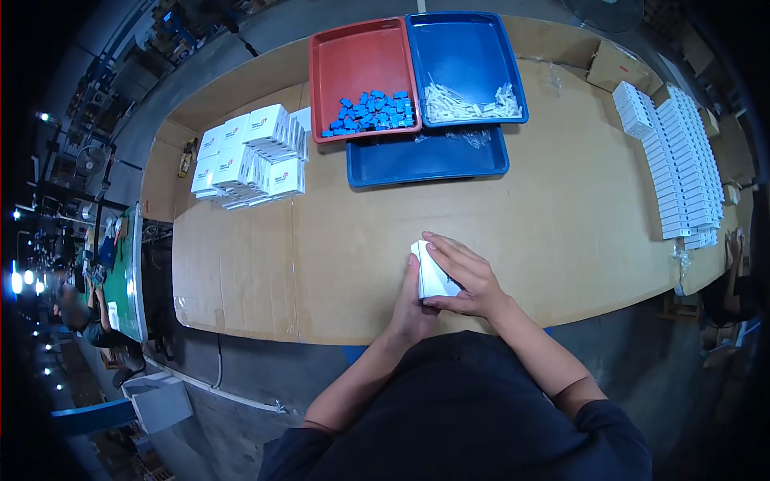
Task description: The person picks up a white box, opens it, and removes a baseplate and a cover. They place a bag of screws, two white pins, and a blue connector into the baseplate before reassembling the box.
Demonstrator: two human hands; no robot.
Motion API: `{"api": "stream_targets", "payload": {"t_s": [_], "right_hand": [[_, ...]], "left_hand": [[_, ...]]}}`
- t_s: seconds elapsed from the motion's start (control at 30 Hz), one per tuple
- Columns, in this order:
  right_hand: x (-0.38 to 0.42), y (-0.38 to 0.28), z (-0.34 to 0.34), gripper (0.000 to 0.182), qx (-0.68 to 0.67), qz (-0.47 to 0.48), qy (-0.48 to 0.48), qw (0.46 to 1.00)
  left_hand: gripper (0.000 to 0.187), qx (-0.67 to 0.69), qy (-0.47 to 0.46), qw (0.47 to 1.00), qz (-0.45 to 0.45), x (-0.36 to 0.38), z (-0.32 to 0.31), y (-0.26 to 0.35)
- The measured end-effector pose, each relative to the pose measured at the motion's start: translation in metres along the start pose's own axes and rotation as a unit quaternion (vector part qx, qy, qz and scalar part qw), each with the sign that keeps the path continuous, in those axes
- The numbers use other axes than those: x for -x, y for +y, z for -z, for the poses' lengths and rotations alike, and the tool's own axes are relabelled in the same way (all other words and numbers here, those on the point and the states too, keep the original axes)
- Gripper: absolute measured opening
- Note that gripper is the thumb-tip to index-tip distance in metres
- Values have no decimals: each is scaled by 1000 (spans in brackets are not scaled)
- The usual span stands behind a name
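Observation:
Close to my body, above the table's front edge, a small white box is held between both hands. My left hand grips it from the left and below, thumb along its side. My right hand lies over the right side and top, fingers closed around it. Part of the box is covered by the fingers. Beyond my hands, a red tray holds small blue parts. Beside it, a blue tray holds white plastic pieces.
Stacked white boxes stand at the left. Long rows of white boxes line the right side. A lower blue tray sits under the other two. Cardboard covers the table. Other people work at the left and far right.

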State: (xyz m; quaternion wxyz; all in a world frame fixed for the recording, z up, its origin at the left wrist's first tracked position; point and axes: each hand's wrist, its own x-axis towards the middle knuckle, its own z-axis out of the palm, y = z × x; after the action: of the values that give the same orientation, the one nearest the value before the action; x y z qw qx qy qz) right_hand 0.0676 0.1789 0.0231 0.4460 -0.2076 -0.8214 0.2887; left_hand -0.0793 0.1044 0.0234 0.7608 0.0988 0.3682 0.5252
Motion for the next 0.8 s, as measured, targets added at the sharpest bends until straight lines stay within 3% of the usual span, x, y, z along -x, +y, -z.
{"api": "stream_targets", "payload": {"t_s": [0.23, 0.27, 0.3, 0.33, 0.43, 0.47, 0.57, 0.7, 0.8], "right_hand": [[2, 4, -4, 75, -63, -53, -8, 997], [3, 6, -9, 73, -105, -114, 47, 987], [3, 6, -12, 72, -146, -173, 102, 969], [3, 4, -13, 72, -199, -214, 102, 951], [0, -1, -15, 69, -247, -241, 70, 936], [-1, 0, -14, 60, -234, -238, 42, 942], [-3, -8, -3, 51, -158, -228, -25, 960], [5, -8, 1, 61, -70, -148, -89, 983], [14, 1, -4, 65, -12, -109, -73, 991]], "left_hand": [[65, 33, -19, 999, -20, -5, 18, -10], [65, 34, -19, 999, -22, -12, 18, -16], [64, -91, -20, 982, -163, -19, 13, -21], [64, -212, -19, 931, -297, -23, 12, -24], [72, -314, -24, 919, -237, -18, 13, -18], [67, -314, -2, 919, -238, -18, 12, -14], [62, -213, 59, 950, -221, -14, 6, -4], [62, -196, 82, 957, -197, -17, 14, -6], [64, -185, 94, 966, -155, -20, 21, -11]]}}
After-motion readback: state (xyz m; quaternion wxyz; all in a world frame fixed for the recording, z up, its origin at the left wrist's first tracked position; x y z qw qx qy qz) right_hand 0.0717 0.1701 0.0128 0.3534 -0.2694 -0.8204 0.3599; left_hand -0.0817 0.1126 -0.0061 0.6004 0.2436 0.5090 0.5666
